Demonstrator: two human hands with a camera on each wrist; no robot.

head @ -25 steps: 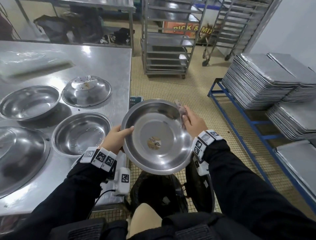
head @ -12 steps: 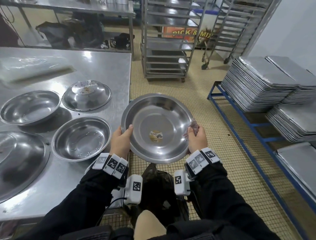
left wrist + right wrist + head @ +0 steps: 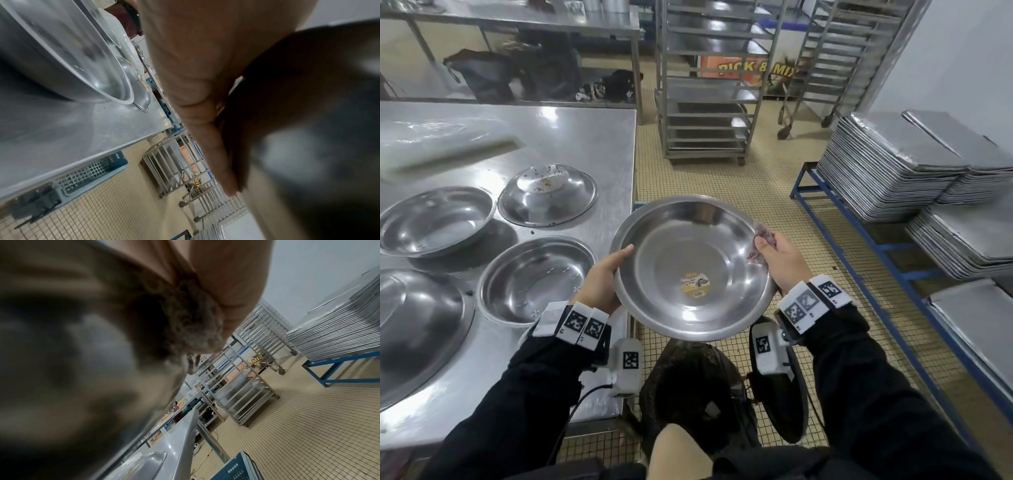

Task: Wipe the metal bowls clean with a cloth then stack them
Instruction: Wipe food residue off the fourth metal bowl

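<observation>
Gripping the metal bowl (image 3: 691,270) off the table's (image 3: 592,137) edge, the left hand (image 3: 602,281) clasps its rim at nine o'clock while the right hand (image 3: 780,263) pinches a cloth (image 3: 762,236) at its two o'clock rim

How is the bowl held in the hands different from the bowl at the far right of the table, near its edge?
The held bowl faces up, while the far table bowl lies upside down. The held bowl has a yellow sticker inside; the far table bowl shows brown specks on its base. The left hand and the right hand with a cloth grip the held bowl; the far table bowl rests on the table. Both are round shiny metal.
</observation>
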